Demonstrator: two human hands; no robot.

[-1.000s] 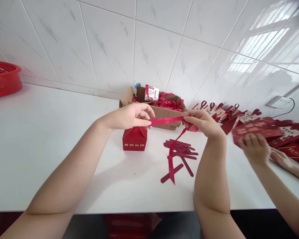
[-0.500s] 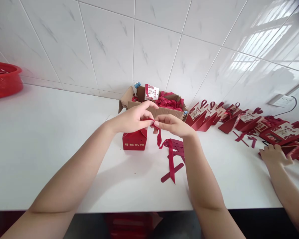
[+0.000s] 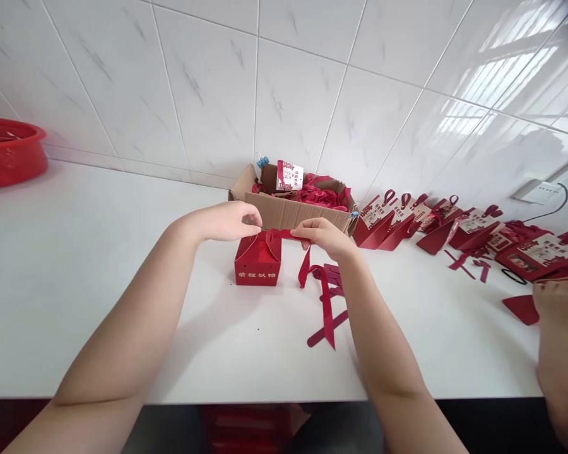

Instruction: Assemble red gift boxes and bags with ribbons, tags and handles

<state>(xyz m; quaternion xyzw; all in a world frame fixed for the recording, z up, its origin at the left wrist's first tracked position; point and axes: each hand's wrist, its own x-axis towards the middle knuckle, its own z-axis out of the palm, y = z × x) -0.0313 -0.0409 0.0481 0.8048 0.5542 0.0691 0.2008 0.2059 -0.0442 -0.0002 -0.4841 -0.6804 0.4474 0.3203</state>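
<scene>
So my right hand (image 3: 322, 236) is pinching the ribbon (image 3: 285, 234), which is running sideways toward the box (image 3: 258, 270) on the bench (image 3: 123, 252), nearer my half-curled left hand (image 3: 220, 221), grip unclear.

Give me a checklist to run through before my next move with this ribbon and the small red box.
1. Right hand has a grip on the ribbon: ok.
2. Left hand has a grip on the ribbon: cannot tell; its fingertips are at the box top.
3. Red box stands upright on the table: ok.
4. Ribbon tail lies free of the dark red strips: not ok; it crosses them.
5. Other person's hand is away from the box: ok.
</scene>
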